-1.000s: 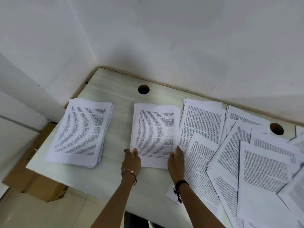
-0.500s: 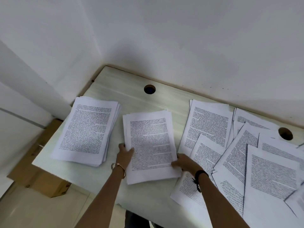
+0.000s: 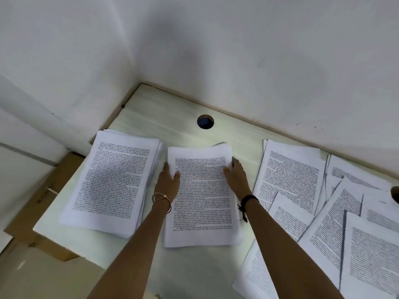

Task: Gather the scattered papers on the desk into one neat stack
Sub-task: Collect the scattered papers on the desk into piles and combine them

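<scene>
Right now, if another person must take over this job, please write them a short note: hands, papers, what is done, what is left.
Left hand: grips the small bundle's left edge, thumb on top.
Right hand: grips its right edge, thumb on top.
Big stack: at the desk's left end, beside the bundle.
Scattered sheets: overlapping on the desk's right side.
Done: big stack built, small bundle gathered.
Left: probably add the bundle to the big stack, then collect the scattered sheets and square the edges.

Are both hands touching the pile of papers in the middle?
Touching. The head view shows the left hand gripping the left edge of the middle pile, thumb on top, and the right hand gripping its right edge.
</scene>
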`<state>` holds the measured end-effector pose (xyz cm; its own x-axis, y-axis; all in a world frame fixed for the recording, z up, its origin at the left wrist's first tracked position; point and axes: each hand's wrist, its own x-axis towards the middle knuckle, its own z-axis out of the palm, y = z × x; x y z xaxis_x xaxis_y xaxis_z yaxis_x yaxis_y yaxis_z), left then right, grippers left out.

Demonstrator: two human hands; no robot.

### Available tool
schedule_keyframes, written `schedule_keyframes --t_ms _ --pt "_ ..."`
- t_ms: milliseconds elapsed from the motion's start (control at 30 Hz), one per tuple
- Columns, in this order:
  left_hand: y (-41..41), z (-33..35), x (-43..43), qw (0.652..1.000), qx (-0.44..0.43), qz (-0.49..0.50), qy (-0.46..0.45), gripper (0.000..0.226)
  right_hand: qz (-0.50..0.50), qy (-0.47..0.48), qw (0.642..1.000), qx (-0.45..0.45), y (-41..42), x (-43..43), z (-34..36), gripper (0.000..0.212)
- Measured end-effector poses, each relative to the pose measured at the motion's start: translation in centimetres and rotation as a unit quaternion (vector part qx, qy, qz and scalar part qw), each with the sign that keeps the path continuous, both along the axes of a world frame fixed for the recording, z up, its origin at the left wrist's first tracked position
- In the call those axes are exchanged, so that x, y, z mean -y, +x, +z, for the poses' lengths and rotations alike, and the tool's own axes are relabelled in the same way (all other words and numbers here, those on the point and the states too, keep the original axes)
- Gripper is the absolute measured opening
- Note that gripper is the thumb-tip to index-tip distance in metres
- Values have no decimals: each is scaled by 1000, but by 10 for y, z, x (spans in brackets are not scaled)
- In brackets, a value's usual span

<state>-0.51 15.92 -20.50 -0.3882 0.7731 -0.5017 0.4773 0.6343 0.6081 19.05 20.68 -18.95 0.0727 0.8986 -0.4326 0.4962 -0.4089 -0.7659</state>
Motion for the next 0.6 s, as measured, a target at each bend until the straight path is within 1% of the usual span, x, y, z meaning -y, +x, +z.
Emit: schedule_keyframes --t_ms 67,100,133,200,300,333,400,433,467,500,533,600 --pt "2 2 -11 1000 -17 6 1 62 -79 3 997 -16 -6 -3 0 44" --pt "3 1 -17 1000 -28 3 4 62 -103 1 995 -17 -8 -5 0 45" --pt "4 1 -23 999 -35 -5 9 63 -96 -2 995 -13 -11 -7 -1 46" --pt "5 1 -31 999 -39 -17 19 65 -52 8 999 -12 -13 -8 -3 47" --pt "4 -1 -42 997 -58 -44 31 62 -72 14 997 -17 -13 -17 -5 56" --pt "5 2 -44 996 -58 -60 32 61 -54 12 998 -17 -12 -18 -4 60" --pt "5 2 -44 997 -39 -63 32 59 -19 14 999 -27 -9 -18 -6 66" --pt "3 3 -41 999 -20 -41 27 58 -36 4 999 -38 -5 -16 -5 68" --pt "0 3 -36 1000 0 -9 24 52 -65 -8 997 -46 0 -12 -3 66" --pt "-4 1 -30 999 16 19 32 42 -97 -18 994 -46 5 -6 -2 61" --pt "-7 -1 -21 999 27 27 32 31 -113 -21 993 -37 10 2 -1 50" --pt "-11 -1 -1 999 47 1 9 24 -87 -32 996 -18 16 22 -4 26"
